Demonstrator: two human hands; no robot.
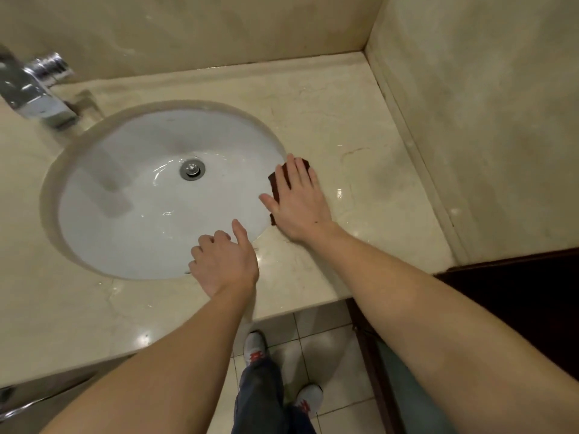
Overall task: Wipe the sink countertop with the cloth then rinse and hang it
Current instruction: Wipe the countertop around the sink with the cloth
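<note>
A dark reddish-brown cloth point(275, 183) lies flat on the beige marble countertop point(360, 126) at the right rim of the white oval sink point(131, 195). My right hand point(297, 198) presses on it with straight, spread fingers and covers most of it. My left hand point(224, 261) rests at the sink's front rim with its fingers loosely curled over the edge and the thumb out; it holds nothing. Water lies around the drain point(192, 169).
A chrome tap point(34, 89) stands at the back left of the basin. Marble walls close the counter at the back and right point(485, 120). The counter's front edge runs above a tiled floor point(329, 355) with my shoes on it. A dark cabinet point(517, 308) is at lower right.
</note>
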